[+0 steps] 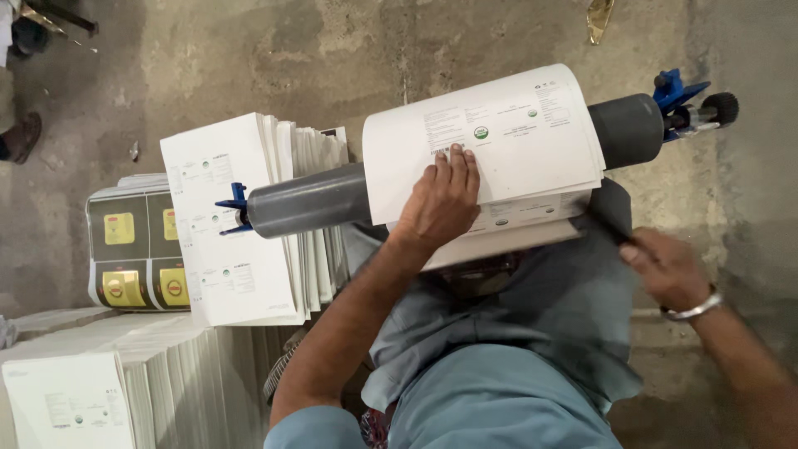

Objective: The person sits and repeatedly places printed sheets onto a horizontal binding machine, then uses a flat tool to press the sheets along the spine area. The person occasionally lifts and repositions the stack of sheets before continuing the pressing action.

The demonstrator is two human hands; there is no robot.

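A grey tube (307,199) with blue clamps at both ends lies across my lap. A stack of white printed card sheets (515,137) is draped over it. My left hand (440,199) lies flat on top of the sheets, fingers spread, pressing them against the tube. My right hand (665,266), with a metal bangle on the wrist, is at the lower right corner of the stack, fingers closed on something dark at the edge of the sheets; what it grips is unclear.
A fanned pile of white printed sheets (249,224) stands to the left on the concrete floor (332,50). Yellow and grey printed cartons (133,249) lie beside it. More white stacks (108,382) fill the lower left. Another person's shoe (21,137) shows far left.
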